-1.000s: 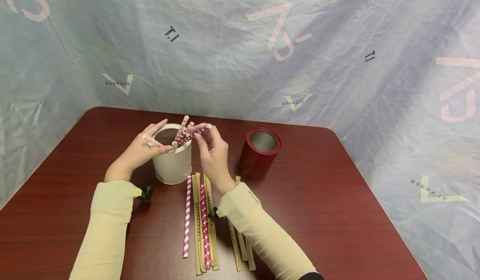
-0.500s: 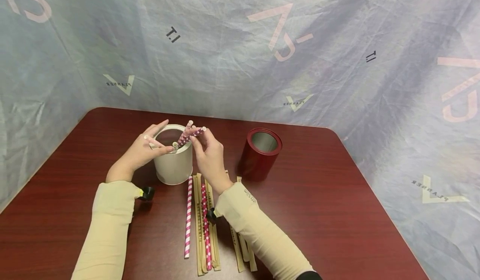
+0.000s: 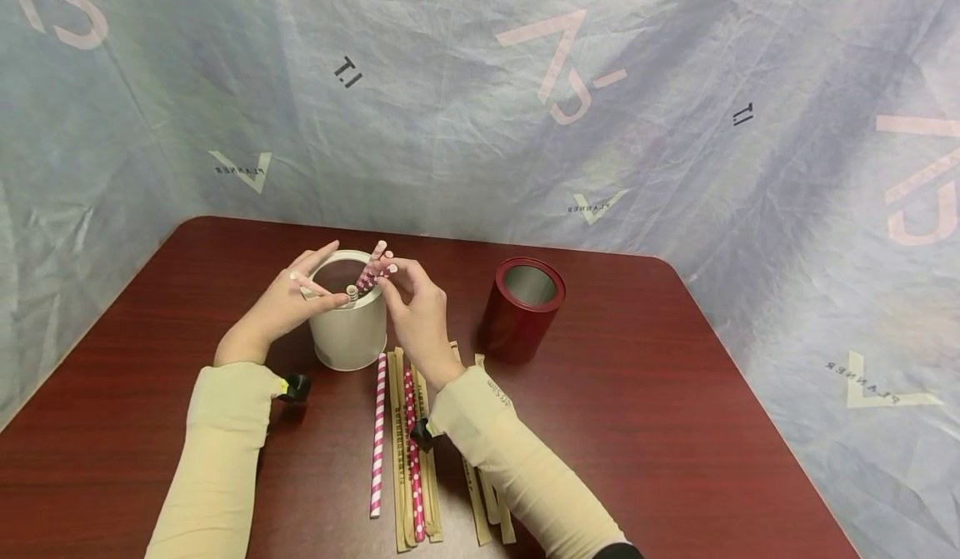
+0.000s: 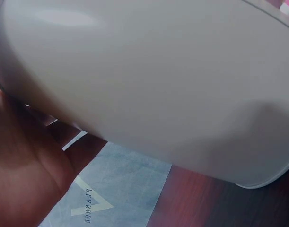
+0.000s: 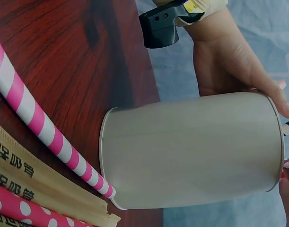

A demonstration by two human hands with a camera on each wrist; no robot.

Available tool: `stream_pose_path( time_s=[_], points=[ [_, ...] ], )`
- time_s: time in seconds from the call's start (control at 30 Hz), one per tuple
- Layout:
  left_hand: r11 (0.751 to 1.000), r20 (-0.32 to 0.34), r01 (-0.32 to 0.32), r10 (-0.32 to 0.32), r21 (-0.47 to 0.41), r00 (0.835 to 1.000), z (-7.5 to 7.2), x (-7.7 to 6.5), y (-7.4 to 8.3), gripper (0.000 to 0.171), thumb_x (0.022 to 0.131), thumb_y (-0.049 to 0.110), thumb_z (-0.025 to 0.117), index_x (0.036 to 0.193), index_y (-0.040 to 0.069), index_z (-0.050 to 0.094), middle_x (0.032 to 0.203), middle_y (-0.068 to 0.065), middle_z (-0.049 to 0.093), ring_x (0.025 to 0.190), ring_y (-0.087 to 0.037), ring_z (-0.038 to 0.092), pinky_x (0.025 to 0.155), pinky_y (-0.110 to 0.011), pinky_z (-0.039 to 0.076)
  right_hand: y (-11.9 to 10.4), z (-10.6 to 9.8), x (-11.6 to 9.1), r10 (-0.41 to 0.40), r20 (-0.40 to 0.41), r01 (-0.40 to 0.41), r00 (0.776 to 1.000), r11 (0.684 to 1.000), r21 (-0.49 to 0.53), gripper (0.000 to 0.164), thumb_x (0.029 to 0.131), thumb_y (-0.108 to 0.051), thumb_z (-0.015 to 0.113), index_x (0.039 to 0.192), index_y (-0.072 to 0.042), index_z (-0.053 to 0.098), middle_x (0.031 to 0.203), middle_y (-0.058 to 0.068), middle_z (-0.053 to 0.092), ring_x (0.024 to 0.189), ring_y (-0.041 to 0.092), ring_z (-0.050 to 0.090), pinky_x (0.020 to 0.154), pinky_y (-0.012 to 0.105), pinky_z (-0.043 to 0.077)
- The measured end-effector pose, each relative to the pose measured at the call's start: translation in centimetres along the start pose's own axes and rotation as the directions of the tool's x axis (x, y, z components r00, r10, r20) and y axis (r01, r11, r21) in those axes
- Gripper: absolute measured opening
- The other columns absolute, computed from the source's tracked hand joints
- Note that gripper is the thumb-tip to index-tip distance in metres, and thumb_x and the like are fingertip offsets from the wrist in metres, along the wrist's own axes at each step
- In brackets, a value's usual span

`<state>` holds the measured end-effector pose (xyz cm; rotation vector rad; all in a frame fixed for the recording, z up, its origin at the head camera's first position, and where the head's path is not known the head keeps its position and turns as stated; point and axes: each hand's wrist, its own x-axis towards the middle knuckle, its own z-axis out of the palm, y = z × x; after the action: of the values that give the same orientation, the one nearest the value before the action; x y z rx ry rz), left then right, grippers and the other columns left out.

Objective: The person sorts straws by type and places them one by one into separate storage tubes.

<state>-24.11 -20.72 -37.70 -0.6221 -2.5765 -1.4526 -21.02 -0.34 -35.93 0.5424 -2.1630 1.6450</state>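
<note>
straw [image 3: 392, 268], purple w/ white marks, leans in the mouth of the white can [image 3: 348, 338]; r hand [image 3: 423, 316] pinches it nr the top. l hand [image 3: 279, 305] grips the can's rim, prob to steady it. step in hand looks like loading straws in there. next move likely calls for easing this one down & letting go; striped straw [image 3: 378, 434] lies on the surface [image 3: 637, 392] by the can's foot.

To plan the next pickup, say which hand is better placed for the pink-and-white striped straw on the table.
Probably the right hand, once it frees its purple patterned straw: it's nearer the striped straw, while the left hand holds the off-white cylindrical can.
</note>
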Motion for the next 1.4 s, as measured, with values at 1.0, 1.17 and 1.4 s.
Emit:
stream_pose_path(
  time_s=[1.0, 1.17, 1.4],
  points=[
    [1.000, -0.002, 0.010, -0.010, -0.001, 1.000, -0.1, 0.0, 0.1, 0.081, 0.081, 0.014, 0.073, 0.151, 0.006, 0.032, 0.147, -0.026, 0.036, 0.137, -0.041, 0.030, 0.106, -0.066, 0.028, 0.4, -3.3, -1.7, 0.261, 0.115, -0.246, 0.958, 0.961, -0.127, 0.020, 0.088, -0.012, 0.070, 0.106, -0.004, 0.066, 0.088, 0.015, 0.074, 0.072, 0.027, 0.074, 0.062, 0.028, 0.059],
    [1.000, -0.002, 0.003, -0.003, 0.007, 1.000, -0.1, 0.0, 0.1, 0.080, 0.081, 0.014, 0.073, 0.150, 0.004, 0.034, 0.148, -0.027, 0.034, 0.138, -0.043, 0.029, 0.106, -0.066, 0.028, 0.9, -3.4, -2.0, 0.355, 0.240, -0.292, 0.903, 0.920, -0.262, 0.024, 0.088, -0.017, 0.072, 0.105, -0.003, 0.066, 0.083, 0.011, 0.074, 0.073, 0.027, 0.074, 0.059, 0.022, 0.056],
    [1.000, 0.000, 0.004, -0.004, 0.002, 1.000, -0.1, 0.0, 0.0, 0.077, 0.081, 0.013, 0.074, 0.148, 0.003, 0.037, 0.150, -0.026, 0.034, 0.139, -0.042, 0.028, 0.106, -0.067, 0.027, 1.3, -3.6, -2.4, 0.426, 0.342, -0.244, 0.837, 0.851, -0.465, 0.017, 0.085, -0.023, 0.075, 0.093, -0.009, 0.069, 0.078, 0.002, 0.073, 0.066, 0.012, 0.071, 0.058, 0.016, 0.049]
  ],
)
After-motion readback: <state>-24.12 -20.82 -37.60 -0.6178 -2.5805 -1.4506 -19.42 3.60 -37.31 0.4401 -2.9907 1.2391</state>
